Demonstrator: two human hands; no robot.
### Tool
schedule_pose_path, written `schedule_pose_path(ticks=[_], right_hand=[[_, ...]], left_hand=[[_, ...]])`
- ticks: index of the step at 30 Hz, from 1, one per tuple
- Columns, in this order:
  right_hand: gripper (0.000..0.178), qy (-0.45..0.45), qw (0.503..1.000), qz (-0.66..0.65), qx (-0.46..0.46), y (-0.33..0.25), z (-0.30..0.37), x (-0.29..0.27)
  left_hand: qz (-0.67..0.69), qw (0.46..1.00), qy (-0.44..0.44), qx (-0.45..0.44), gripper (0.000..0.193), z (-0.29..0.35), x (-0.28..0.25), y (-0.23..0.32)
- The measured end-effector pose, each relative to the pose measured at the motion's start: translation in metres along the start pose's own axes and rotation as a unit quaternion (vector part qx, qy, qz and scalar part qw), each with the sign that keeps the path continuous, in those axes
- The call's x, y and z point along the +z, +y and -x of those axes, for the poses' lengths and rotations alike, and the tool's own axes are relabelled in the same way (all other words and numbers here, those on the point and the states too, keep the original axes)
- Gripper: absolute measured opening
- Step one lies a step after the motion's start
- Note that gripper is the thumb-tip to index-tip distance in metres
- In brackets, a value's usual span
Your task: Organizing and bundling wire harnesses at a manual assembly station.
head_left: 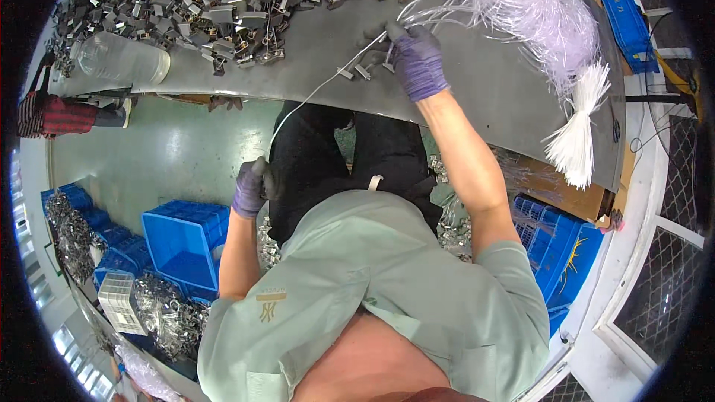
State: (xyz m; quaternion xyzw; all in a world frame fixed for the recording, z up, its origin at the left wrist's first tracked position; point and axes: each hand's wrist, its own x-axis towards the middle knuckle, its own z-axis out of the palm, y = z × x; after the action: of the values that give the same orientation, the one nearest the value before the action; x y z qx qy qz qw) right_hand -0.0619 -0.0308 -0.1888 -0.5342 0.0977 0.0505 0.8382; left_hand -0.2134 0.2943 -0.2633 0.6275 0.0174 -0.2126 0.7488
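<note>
A thin white strand point(302, 104) stretches diagonally across the table's near edge between my two gloved hands. My left hand point(253, 187), in a purple glove with dark fingers, is closed on its lower end in front of my left thigh. Above the table, my right hand point(417, 59) is closed around the strand's upper part, beside the loose ends of a large bundle of clear and white strands point(536, 15). The bundle's gathered white tail point(581, 134) hangs toward the near right. A few small metal pieces point(363, 71) lie just left of my right hand.
A heap of small dark metal parts point(201, 0) covers the table's far left, with a clear plastic jar point(123, 58) lying before it. Blue crates point(186, 242) stand on the floor at left; another blue crate point(562, 253) stands at right. A person point(71, 115) is at far left.
</note>
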Motion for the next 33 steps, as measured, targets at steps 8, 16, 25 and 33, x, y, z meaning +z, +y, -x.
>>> schedule_pose_path(ticks=[8, 16, 25, 33], right_hand=[[0.025, -0.014, 1.0, -0.007, 0.009, 0.019, 0.007, 0.007], [0.04, -0.05, 0.941, 0.332, -0.036, -0.022, -0.002, -0.002], [0.035, -0.093, 0.939, 0.329, -0.027, -0.008, 0.016, 0.017], [0.036, -0.187, 0.865, 0.456, -0.09, 0.026, 0.053, 0.051]], left_hand=[[-0.104, 0.994, 0.011, -0.021, 0.064, -0.006, 0.023, 0.019], [-0.248, 0.961, 0.113, -0.046, 0.057, -0.023, 0.04, 0.012], [-0.201, 0.979, 0.031, 0.01, 0.062, -0.049, 0.05, 0.034], [-0.133, 0.981, 0.071, 0.124, 0.071, -0.096, 0.067, 0.042]])
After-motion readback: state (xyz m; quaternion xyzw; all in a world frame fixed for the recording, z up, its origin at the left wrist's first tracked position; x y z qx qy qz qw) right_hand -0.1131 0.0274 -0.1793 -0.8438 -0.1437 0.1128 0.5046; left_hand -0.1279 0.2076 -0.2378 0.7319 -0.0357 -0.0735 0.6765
